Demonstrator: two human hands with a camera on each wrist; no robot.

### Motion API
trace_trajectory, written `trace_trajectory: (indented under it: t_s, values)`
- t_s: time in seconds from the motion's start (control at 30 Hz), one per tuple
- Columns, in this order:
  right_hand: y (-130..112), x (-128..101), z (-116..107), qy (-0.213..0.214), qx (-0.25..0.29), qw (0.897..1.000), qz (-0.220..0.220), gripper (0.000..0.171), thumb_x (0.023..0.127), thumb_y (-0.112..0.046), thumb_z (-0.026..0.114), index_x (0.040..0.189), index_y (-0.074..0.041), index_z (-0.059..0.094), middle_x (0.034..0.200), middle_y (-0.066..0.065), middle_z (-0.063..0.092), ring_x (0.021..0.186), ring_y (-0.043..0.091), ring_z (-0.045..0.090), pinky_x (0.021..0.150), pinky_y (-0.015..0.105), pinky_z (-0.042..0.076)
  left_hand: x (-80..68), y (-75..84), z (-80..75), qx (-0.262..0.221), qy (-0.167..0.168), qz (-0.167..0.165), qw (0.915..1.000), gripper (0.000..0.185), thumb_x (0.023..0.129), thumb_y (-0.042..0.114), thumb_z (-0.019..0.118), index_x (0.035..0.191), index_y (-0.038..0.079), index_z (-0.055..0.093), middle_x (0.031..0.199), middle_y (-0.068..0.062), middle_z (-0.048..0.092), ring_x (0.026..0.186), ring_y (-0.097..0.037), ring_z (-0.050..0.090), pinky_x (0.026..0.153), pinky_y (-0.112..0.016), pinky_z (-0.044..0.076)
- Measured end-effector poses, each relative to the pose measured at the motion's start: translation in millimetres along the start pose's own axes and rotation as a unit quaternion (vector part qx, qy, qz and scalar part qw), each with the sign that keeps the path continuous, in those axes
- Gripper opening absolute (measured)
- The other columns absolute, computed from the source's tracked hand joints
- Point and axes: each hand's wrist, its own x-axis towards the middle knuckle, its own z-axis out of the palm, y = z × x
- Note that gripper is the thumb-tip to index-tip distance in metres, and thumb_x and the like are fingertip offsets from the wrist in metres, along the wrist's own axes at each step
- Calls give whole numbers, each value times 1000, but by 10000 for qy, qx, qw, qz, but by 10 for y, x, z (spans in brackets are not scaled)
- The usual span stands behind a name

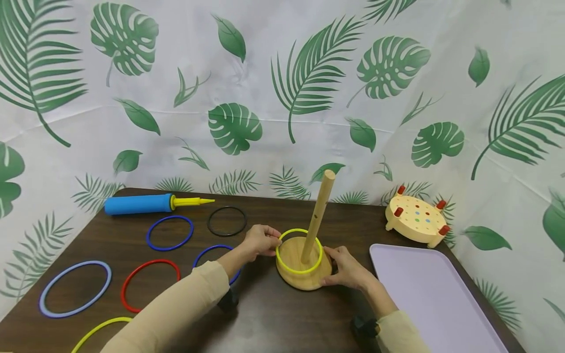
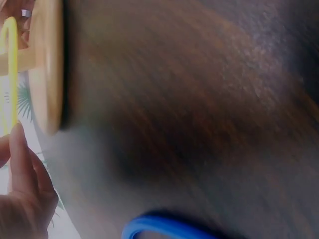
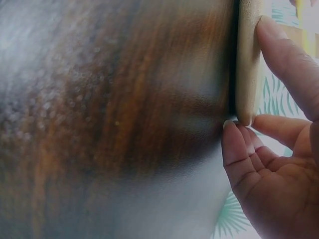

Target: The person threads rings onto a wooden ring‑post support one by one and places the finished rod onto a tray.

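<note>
A round wooden base (image 1: 309, 282) with an upright wooden peg (image 1: 319, 212) stands mid-table. A yellow ring (image 1: 298, 271) lies around the peg, just over the base. My left hand (image 1: 266, 240) pinches that ring at its left side. In the left wrist view my fingers (image 2: 22, 164) sit beside the yellow ring (image 2: 9, 74) and the base (image 2: 47, 64). My right hand (image 1: 342, 267) grips the base's right edge. The right wrist view shows the thumb and fingertips (image 3: 289, 59) clamped on the base rim (image 3: 247, 59).
On the left lie a blue pump (image 1: 139, 203) and loose rings: blue (image 1: 147, 234), black (image 1: 209, 221), red (image 1: 123, 287), lavender (image 1: 40, 294), yellow (image 1: 99, 327), and dark blue (image 1: 212, 248) under my left arm. A lavender tray (image 1: 423, 294) and a wooden peg board (image 1: 417, 220) sit right.
</note>
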Motion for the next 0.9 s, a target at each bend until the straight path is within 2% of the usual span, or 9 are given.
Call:
trace_trajectory:
  t_s: [0.2, 0.53, 0.73, 0.9]
  values:
    - [-4, 0, 6, -33, 32, 9999, 96, 90, 68, -20, 85, 135, 14, 38, 107, 20, 44, 95, 27, 50, 80, 35, 48, 20, -45, 66, 329, 21, 66, 9994, 15, 82, -4, 65, 97, -5, 66, 83, -10, 65, 63, -12, 62, 58, -26, 57]
    - [-2, -2, 1, -16, -115, 9999, -84, 91, 67, -24, 86, 134, 15, 38, 109, 22, 45, 94, 26, 51, 78, 32, 48, 13, -31, 147, 431, 19, 139, 9990, 15, 82, -2, 67, 97, -4, 67, 80, -8, 65, 61, -10, 60, 57, -25, 57]
    - [-6, 3, -4, -32, -84, 10000, 17, 91, 68, -24, 85, 135, 15, 38, 110, 22, 44, 93, 25, 50, 78, 30, 47, 43, -64, 191, 533, 98, 265, 9982, 13, 81, -1, 68, 94, -3, 68, 77, -6, 63, 59, -9, 59, 53, -23, 56]
    - [-15, 6, -6, -54, -48, 9999, 88, 90, 68, -23, 85, 135, 14, 38, 111, 22, 44, 95, 26, 49, 80, 34, 47, 66, -83, 222, 634, 153, 395, 9971, 12, 80, -1, 69, 92, -2, 68, 76, -5, 64, 59, -8, 59, 53, -22, 56]
